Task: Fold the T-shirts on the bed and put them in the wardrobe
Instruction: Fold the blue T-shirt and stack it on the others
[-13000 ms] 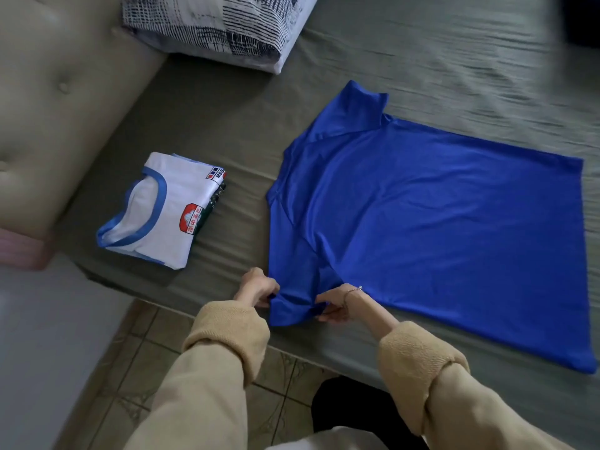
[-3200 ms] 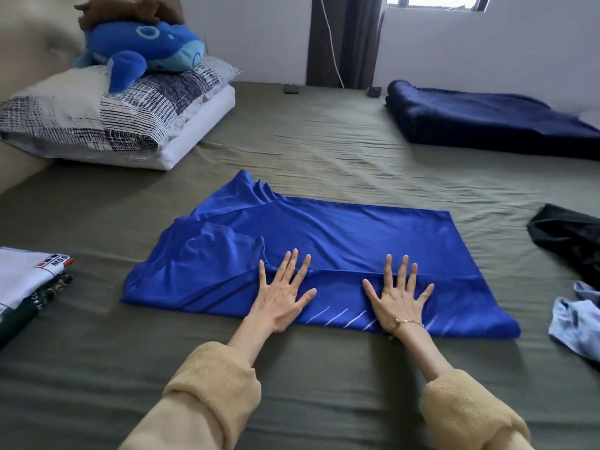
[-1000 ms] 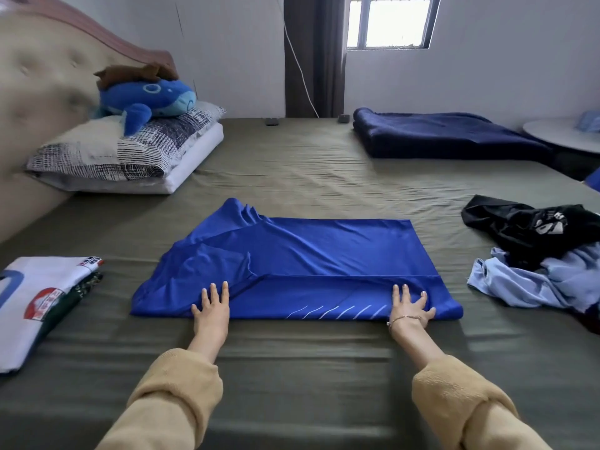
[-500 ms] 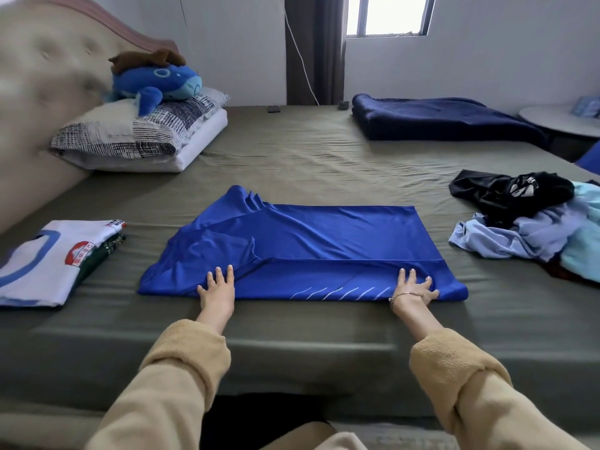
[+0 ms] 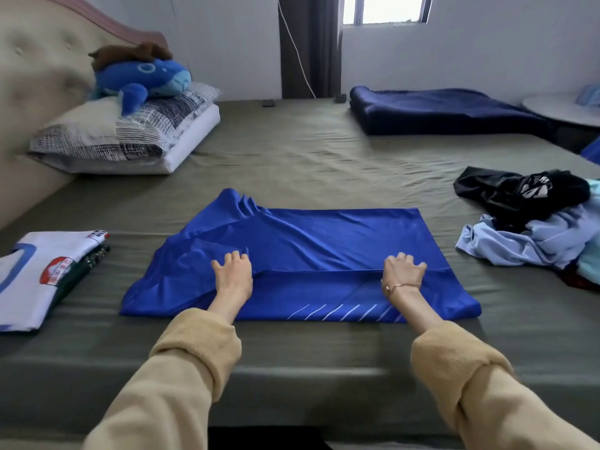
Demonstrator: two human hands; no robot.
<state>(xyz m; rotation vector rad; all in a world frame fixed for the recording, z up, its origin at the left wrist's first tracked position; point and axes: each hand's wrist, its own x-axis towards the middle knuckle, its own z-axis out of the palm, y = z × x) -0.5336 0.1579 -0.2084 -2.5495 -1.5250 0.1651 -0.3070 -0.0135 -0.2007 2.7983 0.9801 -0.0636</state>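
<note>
A bright blue T-shirt [image 5: 308, 238] lies partly folded across the olive bed [image 5: 292, 157], its near long edge turned over, with white stripes showing. My left hand [image 5: 232, 274] sits on the shirt's left part, fingers curled into the cloth by the sleeve. My right hand [image 5: 402, 271] curls its fingers over the edge of the turned-over flap further right. A folded white T-shirt with blue trim [image 5: 39, 271] tops a small stack at the left. Unfolded garments, a black one [image 5: 519, 193] and a light blue one [image 5: 519, 241], lie heaped at the right.
Pillows [image 5: 130, 134] with a blue plush toy [image 5: 143, 76] sit at the far left by the padded headboard [image 5: 32, 76]. A folded navy blanket [image 5: 438, 108] lies at the far right. A round white table [image 5: 558, 112] stands beyond the bed's right side.
Both hands moved forward from the shirt's near edge to the flap's edge in the middle. Their fingers went from flat to curled on the cloth.
</note>
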